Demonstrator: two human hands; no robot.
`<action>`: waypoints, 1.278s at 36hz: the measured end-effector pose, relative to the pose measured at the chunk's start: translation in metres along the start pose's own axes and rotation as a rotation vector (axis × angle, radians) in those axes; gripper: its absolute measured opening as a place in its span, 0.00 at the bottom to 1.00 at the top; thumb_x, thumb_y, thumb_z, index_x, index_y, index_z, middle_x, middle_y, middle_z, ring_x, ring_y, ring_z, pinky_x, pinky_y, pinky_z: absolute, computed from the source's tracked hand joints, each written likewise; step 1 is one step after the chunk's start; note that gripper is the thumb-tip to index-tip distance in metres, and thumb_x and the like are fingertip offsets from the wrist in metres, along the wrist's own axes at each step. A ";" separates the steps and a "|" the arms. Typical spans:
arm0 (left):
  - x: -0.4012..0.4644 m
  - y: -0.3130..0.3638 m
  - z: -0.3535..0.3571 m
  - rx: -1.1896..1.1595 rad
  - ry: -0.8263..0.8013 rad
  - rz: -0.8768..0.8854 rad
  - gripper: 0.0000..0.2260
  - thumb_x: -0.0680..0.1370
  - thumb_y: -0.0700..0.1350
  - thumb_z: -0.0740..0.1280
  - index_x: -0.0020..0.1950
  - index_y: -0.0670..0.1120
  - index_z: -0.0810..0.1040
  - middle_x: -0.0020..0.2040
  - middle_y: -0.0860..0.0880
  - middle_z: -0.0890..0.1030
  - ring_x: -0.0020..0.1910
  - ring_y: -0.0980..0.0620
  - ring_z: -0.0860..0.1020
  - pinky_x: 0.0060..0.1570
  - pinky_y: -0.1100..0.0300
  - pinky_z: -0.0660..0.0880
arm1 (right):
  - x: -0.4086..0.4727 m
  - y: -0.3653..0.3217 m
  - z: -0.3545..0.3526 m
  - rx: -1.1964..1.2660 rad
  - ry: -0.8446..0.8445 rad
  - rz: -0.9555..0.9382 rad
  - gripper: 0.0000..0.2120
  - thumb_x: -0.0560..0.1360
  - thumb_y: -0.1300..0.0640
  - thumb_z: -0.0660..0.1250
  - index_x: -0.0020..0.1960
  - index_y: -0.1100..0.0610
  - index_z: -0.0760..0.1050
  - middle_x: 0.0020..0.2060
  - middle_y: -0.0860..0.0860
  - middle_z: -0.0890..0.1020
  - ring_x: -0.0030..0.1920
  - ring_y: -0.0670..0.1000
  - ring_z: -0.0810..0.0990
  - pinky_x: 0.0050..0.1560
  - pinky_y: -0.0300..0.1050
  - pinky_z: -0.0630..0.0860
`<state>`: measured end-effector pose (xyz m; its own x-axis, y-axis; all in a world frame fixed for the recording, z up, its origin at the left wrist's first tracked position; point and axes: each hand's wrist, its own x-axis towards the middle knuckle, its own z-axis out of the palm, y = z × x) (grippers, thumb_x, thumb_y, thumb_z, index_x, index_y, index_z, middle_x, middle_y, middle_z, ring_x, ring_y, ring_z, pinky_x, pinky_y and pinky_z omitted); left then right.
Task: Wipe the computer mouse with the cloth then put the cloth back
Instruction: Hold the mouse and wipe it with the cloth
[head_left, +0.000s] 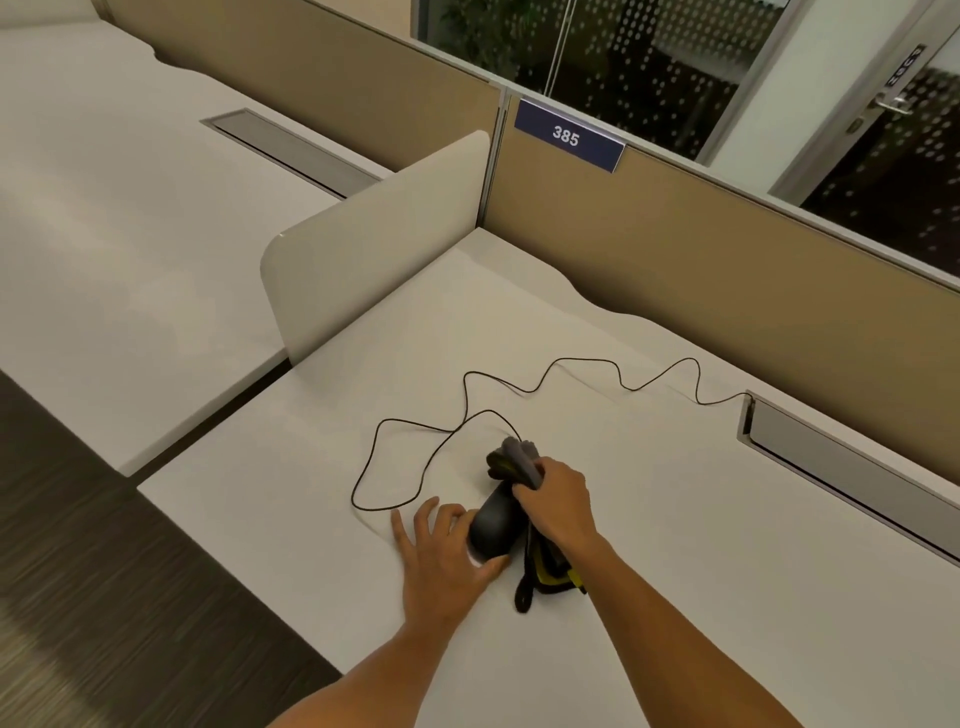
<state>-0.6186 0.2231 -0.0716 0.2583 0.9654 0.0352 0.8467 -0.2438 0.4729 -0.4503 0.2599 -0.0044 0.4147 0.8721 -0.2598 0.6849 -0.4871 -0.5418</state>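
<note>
A black wired computer mouse (494, 525) lies on the white desk (675, 545), near its front middle. My left hand (441, 551) rests flat beside it, thumb and fingers cupping its left and near side. My right hand (558, 501) grips a dark cloth (514, 462) of grey, black and yellow, pressing it on the mouse's far right side. More of the cloth (540, 577) trails under my right wrist onto the desk. The mouse's front end is hidden by the cloth.
The mouse's black cable (519, 387) loops across the desk to a grey cable slot (841, 467) at the right. A white divider panel (374, 244) stands at the desk's left edge. Tan partition walls (701, 244) run along the back, with a sign reading 385 (567, 136).
</note>
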 end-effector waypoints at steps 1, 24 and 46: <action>0.000 0.000 0.000 -0.001 0.005 0.004 0.29 0.67 0.73 0.64 0.57 0.54 0.79 0.56 0.54 0.79 0.67 0.45 0.72 0.72 0.31 0.53 | -0.001 0.001 0.002 -0.027 0.003 -0.026 0.12 0.73 0.54 0.70 0.56 0.53 0.78 0.46 0.51 0.81 0.43 0.51 0.80 0.45 0.44 0.79; -0.001 -0.002 0.001 -0.022 -0.009 0.010 0.30 0.69 0.75 0.60 0.58 0.55 0.79 0.57 0.55 0.79 0.68 0.45 0.71 0.73 0.31 0.51 | -0.017 0.003 -0.020 0.247 -0.243 -0.053 0.06 0.70 0.54 0.72 0.46 0.50 0.85 0.41 0.49 0.85 0.41 0.49 0.83 0.40 0.39 0.79; 0.000 -0.004 0.004 -0.002 -0.015 0.002 0.31 0.68 0.75 0.59 0.58 0.55 0.79 0.57 0.55 0.78 0.68 0.45 0.70 0.73 0.33 0.50 | -0.012 0.017 -0.032 0.452 0.196 0.085 0.25 0.74 0.62 0.72 0.60 0.41 0.64 0.47 0.46 0.77 0.42 0.48 0.81 0.36 0.37 0.77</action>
<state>-0.6203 0.2236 -0.0767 0.2672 0.9634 0.0233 0.8452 -0.2459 0.4745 -0.4238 0.2398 0.0152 0.5922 0.7840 -0.1861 0.3337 -0.4489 -0.8289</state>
